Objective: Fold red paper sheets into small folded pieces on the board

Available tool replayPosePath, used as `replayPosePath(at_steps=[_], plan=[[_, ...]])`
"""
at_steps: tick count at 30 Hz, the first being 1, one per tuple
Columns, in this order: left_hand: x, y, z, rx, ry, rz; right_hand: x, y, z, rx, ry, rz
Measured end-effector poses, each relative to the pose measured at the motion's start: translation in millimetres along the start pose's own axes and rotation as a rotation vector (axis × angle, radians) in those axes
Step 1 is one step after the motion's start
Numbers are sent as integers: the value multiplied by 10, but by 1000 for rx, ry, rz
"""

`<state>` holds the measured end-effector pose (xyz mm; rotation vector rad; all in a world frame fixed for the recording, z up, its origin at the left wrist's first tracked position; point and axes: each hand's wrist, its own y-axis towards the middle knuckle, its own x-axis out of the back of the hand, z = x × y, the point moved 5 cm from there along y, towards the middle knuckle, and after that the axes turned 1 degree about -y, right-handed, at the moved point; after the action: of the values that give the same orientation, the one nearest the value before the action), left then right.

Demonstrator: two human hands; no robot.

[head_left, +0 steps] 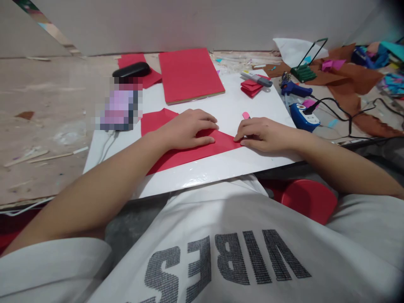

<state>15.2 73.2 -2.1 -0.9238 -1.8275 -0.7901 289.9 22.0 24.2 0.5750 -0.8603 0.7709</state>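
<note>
On the near half of a white board, a red sheet lies with its pointed end to the right; the left hand rests over its middle, fingers loosely spread, seemingly to keep it flat, while the right hand pinches the tip, probably to hold it in line. A red-topped stack sits beyond, apparently within easy reach. Beneath the board, a scrap-strewn brownish table runs back to a pale wall

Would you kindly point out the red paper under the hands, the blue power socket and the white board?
Red paper (193, 154): head view, near its lower edge.
Blue power socket (304, 118): head view, its casing.
White board (233, 99): head view, a bare stretch.
</note>
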Motion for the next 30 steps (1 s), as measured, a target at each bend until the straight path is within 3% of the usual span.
replayPosePath(at_steps=[19,30], plan=[[30,22,13,18,11,-17,19,31,-80,-107,46,4],[46,17,-285,18,69,53,16,46,-82,-116,18,11]])
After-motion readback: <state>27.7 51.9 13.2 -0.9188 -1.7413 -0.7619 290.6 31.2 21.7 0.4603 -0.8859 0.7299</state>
